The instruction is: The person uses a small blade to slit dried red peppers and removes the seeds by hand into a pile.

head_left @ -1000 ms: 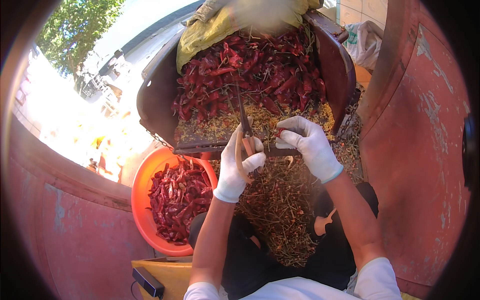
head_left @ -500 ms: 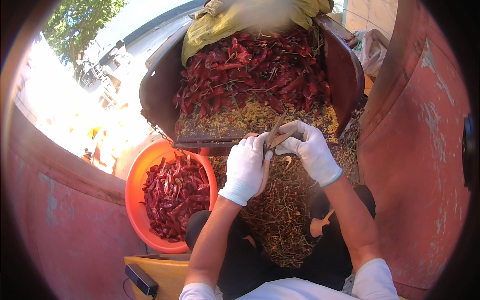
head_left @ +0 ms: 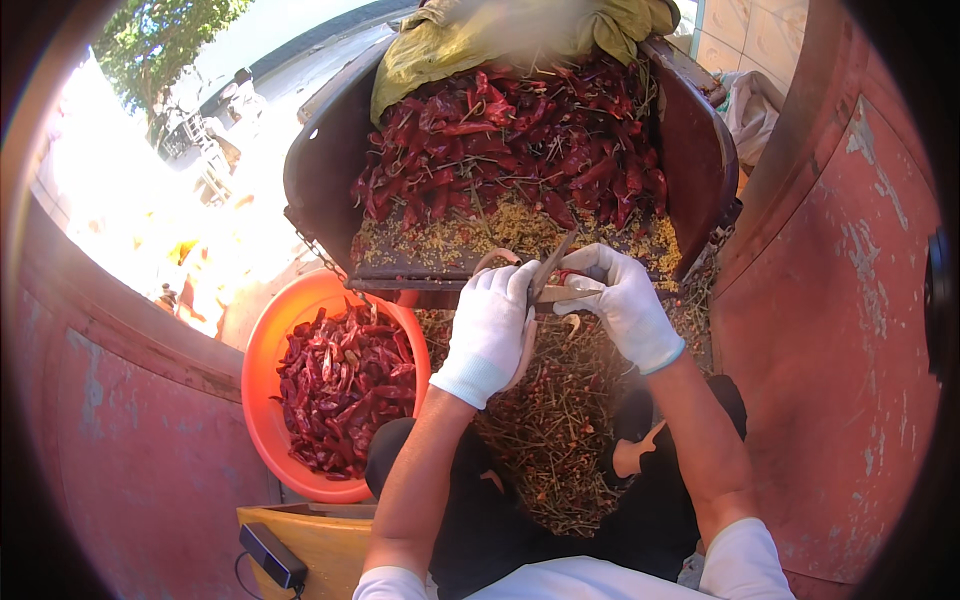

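One broad, dark-red metal trough (head_left: 700,150) stands before the person, its open front facing them, which seems to keep the mound of glossy dark-red dried chilies (head_left: 500,140) within reach. On the floor between the person's knees spreads a heap of dry brown stems (head_left: 555,430), lying where bits from above would probably drop. A round orange plastic basin (head_left: 258,400) holding more red chilies sits just left of the heap, seemingly handy to the left side.

The white-gloved left hand (head_left: 487,325) is closed around the handles of the dark metal scissors (head_left: 547,270), which lie between the two hands near the trough's lip. Their blades stand apart, pointing toward the right. The white-gloved right hand (head_left: 627,308) has thumb and fingers pinched at the blades, apparently steadying a small red piece (head_left: 566,274), mostly hidden by the glove.
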Demonstrator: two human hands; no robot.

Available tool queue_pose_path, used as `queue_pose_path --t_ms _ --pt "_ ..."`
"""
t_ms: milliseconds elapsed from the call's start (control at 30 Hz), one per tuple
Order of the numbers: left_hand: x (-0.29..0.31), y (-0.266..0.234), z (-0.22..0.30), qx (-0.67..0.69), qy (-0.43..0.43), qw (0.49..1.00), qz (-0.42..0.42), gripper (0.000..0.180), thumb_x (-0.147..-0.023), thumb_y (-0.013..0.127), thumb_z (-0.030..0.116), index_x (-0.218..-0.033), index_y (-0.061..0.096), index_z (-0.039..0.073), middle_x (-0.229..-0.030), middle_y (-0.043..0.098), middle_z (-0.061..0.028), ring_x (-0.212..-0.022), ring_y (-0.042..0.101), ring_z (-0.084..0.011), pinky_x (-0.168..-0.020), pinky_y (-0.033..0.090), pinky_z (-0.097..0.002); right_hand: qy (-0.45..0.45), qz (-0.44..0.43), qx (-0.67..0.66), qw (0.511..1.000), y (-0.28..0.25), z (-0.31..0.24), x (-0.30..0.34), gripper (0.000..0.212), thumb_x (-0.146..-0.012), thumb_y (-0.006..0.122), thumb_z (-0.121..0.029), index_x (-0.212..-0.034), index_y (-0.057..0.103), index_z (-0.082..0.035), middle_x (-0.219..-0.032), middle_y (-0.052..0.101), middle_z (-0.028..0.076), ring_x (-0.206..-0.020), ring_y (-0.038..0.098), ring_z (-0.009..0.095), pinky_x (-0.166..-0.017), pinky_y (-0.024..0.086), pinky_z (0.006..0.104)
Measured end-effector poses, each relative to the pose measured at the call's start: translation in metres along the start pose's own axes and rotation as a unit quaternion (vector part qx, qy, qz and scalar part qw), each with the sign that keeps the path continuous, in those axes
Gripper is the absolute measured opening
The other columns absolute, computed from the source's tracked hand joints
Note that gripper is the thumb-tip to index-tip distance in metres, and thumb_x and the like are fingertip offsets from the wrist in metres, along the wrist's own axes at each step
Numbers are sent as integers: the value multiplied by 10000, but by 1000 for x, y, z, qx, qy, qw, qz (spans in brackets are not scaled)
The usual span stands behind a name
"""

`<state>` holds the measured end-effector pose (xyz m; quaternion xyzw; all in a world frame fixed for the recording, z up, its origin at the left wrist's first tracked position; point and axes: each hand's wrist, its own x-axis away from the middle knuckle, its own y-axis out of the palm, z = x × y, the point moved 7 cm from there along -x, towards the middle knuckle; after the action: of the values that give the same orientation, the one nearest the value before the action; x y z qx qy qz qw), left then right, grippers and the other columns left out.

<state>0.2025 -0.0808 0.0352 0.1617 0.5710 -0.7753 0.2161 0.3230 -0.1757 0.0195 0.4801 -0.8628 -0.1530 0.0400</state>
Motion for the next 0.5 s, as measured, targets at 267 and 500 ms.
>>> queue_pose_path --t_ms 267,500 --pt "1 1 2 -40 0 999 4 617 -776 643 72 -1355 454 -28 -1170 571 -195 -1114 543 -370 -1032 402 -463 3 14 4 1000 6 3 0 192 -952 657 -39 -1094 592 73 -1011 687 138 -878 719 212 -762 627 336" --pt "4 4 -1 -52 -73 995 -36 462 -800 668 106 -1224 517 4 -1034 648 -179 -932 653 -349 -788 532 -450 -36 62 12 997 8 6 2 127 -941 662 -21 -1039 621 49 -937 699 109 -838 704 161 -770 606 306"
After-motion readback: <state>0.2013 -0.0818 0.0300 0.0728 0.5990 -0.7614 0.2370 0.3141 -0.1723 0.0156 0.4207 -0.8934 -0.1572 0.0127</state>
